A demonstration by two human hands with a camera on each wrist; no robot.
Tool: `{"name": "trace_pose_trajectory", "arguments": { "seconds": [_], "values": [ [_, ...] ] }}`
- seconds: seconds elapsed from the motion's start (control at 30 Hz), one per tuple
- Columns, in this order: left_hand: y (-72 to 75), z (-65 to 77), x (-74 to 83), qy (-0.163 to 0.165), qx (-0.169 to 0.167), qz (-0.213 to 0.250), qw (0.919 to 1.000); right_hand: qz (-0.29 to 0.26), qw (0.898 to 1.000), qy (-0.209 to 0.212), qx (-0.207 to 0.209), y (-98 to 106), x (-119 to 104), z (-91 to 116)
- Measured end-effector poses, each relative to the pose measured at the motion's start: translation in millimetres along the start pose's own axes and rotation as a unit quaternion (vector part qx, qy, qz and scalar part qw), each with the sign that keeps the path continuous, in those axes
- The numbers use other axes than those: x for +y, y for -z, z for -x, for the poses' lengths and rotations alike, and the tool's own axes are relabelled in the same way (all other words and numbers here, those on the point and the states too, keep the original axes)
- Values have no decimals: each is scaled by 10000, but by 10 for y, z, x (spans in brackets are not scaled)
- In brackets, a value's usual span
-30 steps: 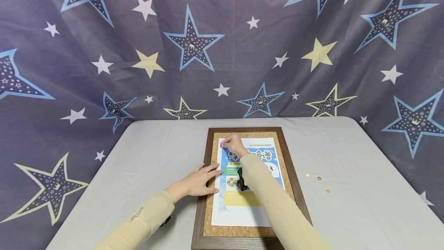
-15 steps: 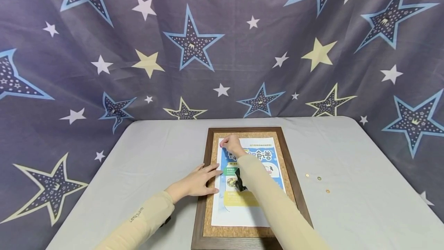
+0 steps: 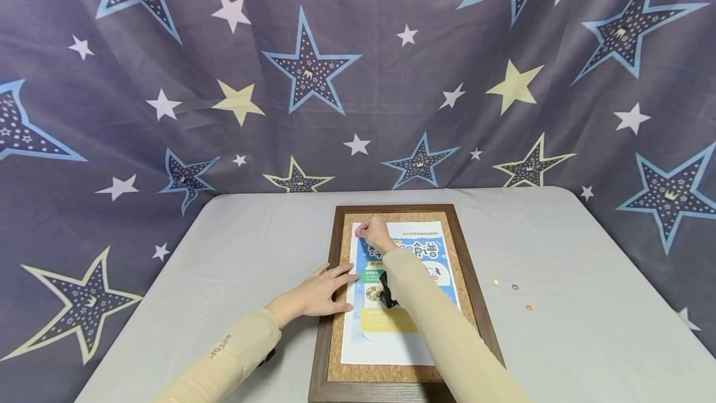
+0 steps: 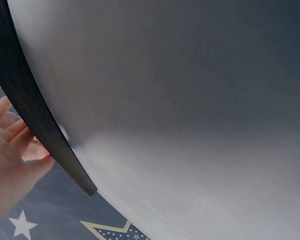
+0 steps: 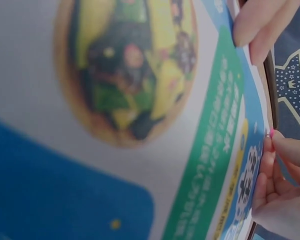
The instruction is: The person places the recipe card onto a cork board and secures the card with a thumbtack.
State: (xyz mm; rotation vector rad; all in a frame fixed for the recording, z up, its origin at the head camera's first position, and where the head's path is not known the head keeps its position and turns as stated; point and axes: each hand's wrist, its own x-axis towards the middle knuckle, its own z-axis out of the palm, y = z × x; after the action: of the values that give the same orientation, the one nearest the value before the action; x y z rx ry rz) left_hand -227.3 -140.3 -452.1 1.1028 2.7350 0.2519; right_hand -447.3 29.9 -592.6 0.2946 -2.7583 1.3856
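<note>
A poster point(image 3: 391, 350) with blue, green and yellow print lies on a cork board point(image 3: 358, 373) in a dark brown wooden frame point(image 3: 474, 282). At the poster's far left corner my right hand point(image 3: 377, 232) pinches a pink push pin point(image 5: 271, 133) between thumb and finger. In the right wrist view, its short metal point shows at the paper's edge. My left hand point(image 3: 324, 292) rests with spread fingers over the frame's left side, fingertips on the poster's left margin. The left wrist view has that hand beside the dark frame edge point(image 4: 45, 120). My right forearm hides part of the poster.
Three small gold-coloured round pieces lie on the grey-covered table point(image 3: 559, 247), right of the frame; one is the nearest piece point(image 3: 528, 308). Behind the table hangs a dark curtain point(image 3: 369, 11) patterned with stars.
My right wrist and forearm have shifted slightly left since a second ago, uncovering more of the title lettering. The pinch on the push pin stays at the same corner. My left hand has not moved.
</note>
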Motion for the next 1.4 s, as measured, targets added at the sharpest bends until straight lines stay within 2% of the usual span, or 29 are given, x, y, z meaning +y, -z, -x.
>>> {"name": "trace_pose_trajectory", "arguments": {
  "seconds": [0.07,0.2,0.37,0.43,0.53,0.6,0.67,0.77,0.87,0.9,1.07,1.1,1.23,1.33,1.4],
  "values": [
    [0,-4,-1,-3,-6,-3,10000,-101,9999,-107,-73,7,4,3],
    [2,-8,3,-11,-5,-6,10000,72,9995,-253,166,14,-48,42],
    [5,-11,-3,-8,-13,33,10000,6,9993,-88,367,33,-84,85],
    [9,-12,-6,6,-12,46,10000,-22,9995,-111,296,-18,-8,16],
    [18,-17,-10,9,-1,27,10000,94,9990,-76,428,-158,195,-149],
    [22,-23,-10,7,-12,27,10000,168,9988,-223,394,-230,310,-243],
    [23,-28,-10,-1,-31,29,10000,88,9989,-56,460,-264,395,-285],
    [24,-37,-9,3,-41,73,10000,40,9991,-83,403,-263,424,-296],
    [25,-48,-12,4,-28,91,10000,130,9990,-99,417,-214,331,-224],
    [25,-52,-14,-15,-7,96,10000,136,9991,-219,341,-181,275,-185],
    [31,-58,-37,-37,24,64,10000,137,9990,79,428,-42,13,1],
    [31,-58,-40,-38,28,60,10000,149,9980,224,571,-50,10,7],
    [31,-63,-36,-24,-5,87,10000,308,9963,319,733,-125,102,-57],
    [33,-72,-30,-21,-11,120,9999,445,9964,92,713,-151,136,-92],
    [35,-81,-37,-18,0,131,9999,363,9970,-25,687,-84,28,-26]
  ]
}}
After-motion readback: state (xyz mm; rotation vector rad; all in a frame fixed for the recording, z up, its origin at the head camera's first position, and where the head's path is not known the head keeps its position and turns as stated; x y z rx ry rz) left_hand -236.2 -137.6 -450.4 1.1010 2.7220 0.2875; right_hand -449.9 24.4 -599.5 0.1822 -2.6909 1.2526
